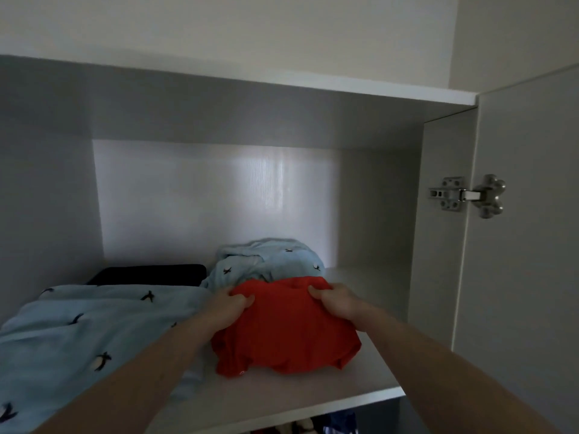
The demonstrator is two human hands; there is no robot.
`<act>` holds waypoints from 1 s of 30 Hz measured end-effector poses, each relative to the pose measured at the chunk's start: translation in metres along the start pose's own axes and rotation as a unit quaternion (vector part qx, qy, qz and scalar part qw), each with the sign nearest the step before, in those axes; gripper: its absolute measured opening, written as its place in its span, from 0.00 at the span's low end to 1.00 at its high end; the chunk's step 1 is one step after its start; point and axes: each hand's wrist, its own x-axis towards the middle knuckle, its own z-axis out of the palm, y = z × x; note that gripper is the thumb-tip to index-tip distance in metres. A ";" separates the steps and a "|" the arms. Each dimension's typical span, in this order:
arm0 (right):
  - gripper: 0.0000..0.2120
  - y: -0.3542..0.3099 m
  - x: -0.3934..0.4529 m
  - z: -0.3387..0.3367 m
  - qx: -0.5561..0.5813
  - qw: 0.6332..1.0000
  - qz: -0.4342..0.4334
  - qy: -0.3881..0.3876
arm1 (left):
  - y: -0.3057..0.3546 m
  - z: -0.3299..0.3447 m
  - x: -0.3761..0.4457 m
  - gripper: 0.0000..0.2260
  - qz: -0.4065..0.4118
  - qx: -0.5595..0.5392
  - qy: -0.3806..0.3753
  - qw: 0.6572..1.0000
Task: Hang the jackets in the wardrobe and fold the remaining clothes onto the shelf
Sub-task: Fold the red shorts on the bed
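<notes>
Both hands, left hand [233, 303] and right hand [330, 297], grip the folded red cloth garment [285, 333] near the white wardrobe shelf's [369, 374] front edge, partly hiding a pale blue bird-print garment [266, 261] behind.

Bare arms at the wardrobe shelf [313, 399]

No sleeves were worn: both forearms were seen uncovered above the shelf edge, and the left hand [230, 303] and right hand [333, 300] were left ungloved.

Two hands, left hand [231, 305] and right hand [332, 300], at frame centre; one red garment [286, 336]; two light blue bird-print garments [78, 333] [266, 261] left and centre; one black item [150, 274]; one shelf [360, 380]; one hinge [466, 195] at right
</notes>
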 end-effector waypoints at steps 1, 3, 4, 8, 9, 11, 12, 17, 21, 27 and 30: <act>0.23 0.002 0.010 0.004 -0.006 1.000 0.007 -0.003 | -0.005 -0.001 0.010 0.05 -0.002 0.025 0.003 1.000; 0.23 0.006 0.025 0.013 -0.027 0.999 0.020 -0.005 | -0.015 -0.001 0.023 0.08 -0.007 0.079 -0.003 0.997; 0.23 0.009 0.031 0.017 -0.050 0.998 0.025 -0.004 | -0.020 0.000 0.028 0.13 -0.011 0.124 -0.012 0.992; 0.28 0.016 0.043 0.028 -0.156 0.987 0.013 0.025 | -0.032 0.002 0.039 0.29 0.022 0.332 0.026 0.943; 0.31 0.017 0.043 0.029 -0.176 0.983 -0.003 0.056 | -0.032 0.002 0.038 0.29 0.063 0.346 0.053 0.935; 0.32 0.019 0.036 0.032 -0.224 0.962 -0.058 0.145 | -0.030 0.001 0.031 0.27 0.184 0.337 0.070 0.921; 0.31 0.021 0.030 0.033 -0.247 0.947 -0.092 0.184 | -0.030 0.001 0.025 0.25 0.238 0.340 0.052 0.908; 0.24 0.059 -0.005 0.052 -0.339 0.911 -0.135 0.190 | -0.056 0.015 0.006 0.29 0.287 0.447 -0.079 0.844; 0.25 0.076 -0.016 0.058 -0.324 0.926 -0.118 0.156 | -0.064 0.027 0.004 0.28 0.275 0.474 -0.074 0.833; 0.29 0.079 -0.055 0.050 -0.215 0.950 -0.132 0.186 | -0.045 0.035 -0.020 0.25 0.306 0.423 -0.082 0.849; 0.29 0.093 -0.115 0.036 -0.162 0.954 -0.143 0.208 | -0.026 0.050 -0.060 0.25 0.380 0.379 -0.107 0.837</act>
